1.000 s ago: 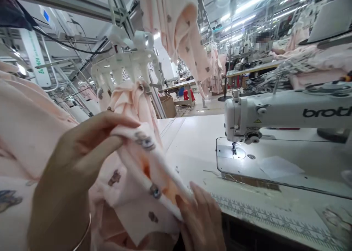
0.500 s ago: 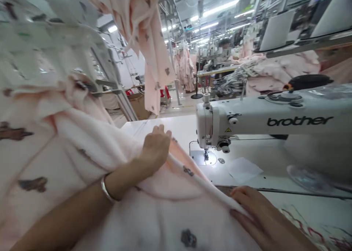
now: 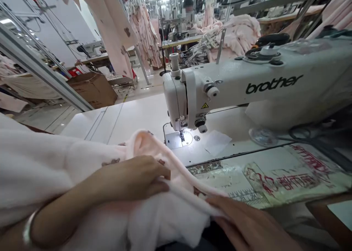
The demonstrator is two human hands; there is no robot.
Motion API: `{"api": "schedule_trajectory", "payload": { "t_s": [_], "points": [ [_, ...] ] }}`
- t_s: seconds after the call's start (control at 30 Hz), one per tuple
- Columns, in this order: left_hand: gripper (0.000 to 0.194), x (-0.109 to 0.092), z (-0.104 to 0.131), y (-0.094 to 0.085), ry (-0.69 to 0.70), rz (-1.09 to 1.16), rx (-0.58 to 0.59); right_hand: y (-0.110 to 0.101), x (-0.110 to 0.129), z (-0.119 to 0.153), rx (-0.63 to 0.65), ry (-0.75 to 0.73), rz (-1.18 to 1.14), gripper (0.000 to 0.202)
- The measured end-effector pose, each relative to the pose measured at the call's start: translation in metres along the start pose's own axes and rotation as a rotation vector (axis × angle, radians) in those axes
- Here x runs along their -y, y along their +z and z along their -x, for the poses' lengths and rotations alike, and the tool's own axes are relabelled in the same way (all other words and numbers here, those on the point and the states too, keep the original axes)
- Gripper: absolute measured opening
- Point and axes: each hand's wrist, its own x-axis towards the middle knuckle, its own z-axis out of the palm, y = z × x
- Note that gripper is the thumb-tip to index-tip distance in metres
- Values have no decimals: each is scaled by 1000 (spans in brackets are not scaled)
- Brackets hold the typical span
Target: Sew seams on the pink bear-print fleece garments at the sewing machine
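Pale pink fleece fabric point(image 3: 90, 152) with small brown bear prints spreads across the lower left and over the table's front edge. My left hand point(image 3: 137, 177), a silver bangle on its wrist, pinches a fold of it between thumb and fingers. Farther right and lower, my right hand point(image 3: 242, 218) grips the same edge, its fingertips partly hidden by cloth. A curled loop of the fabric stands up just left of the needle area. The white sewing machine point(image 3: 225, 86) is behind the hands, its lit needle plate point(image 3: 176, 140) bare.
A small white sheet point(image 3: 217, 142) and a clear round disc point(image 3: 263, 137) lie on the white sewing table point(image 3: 132, 115). Beyond are a cardboard box point(image 3: 93, 89), a metal frame, hanging pink garments point(image 3: 144, 34) and a person at another machine.
The view has swung left-to-right and down, so the machine appears larger and further left. My left hand has come down, closer to my right hand, and the fabric has folded into a loop.
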Motion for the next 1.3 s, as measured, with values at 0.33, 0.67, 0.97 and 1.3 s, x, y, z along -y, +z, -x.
{"api": "schedule_trajectory", "payload": {
  "t_s": [0.33, 0.67, 0.97, 1.3],
  "points": [
    [12, -15, -41, 25, -70, -264, -106, 7, -11, -27, 6, 186, 107, 18],
    [13, -20, -61, 40, 145, 5, -40, -1, -18, -50, 95, 381, -402, 11],
    [31, -14, -56, 27, 99, 228, 17, -13, -25, -62, 223, 537, -554, 13],
    [21, -10, -61, 36, -68, 493, 12, -8, -27, -61, 191, 560, -550, 9]
  ]
}}
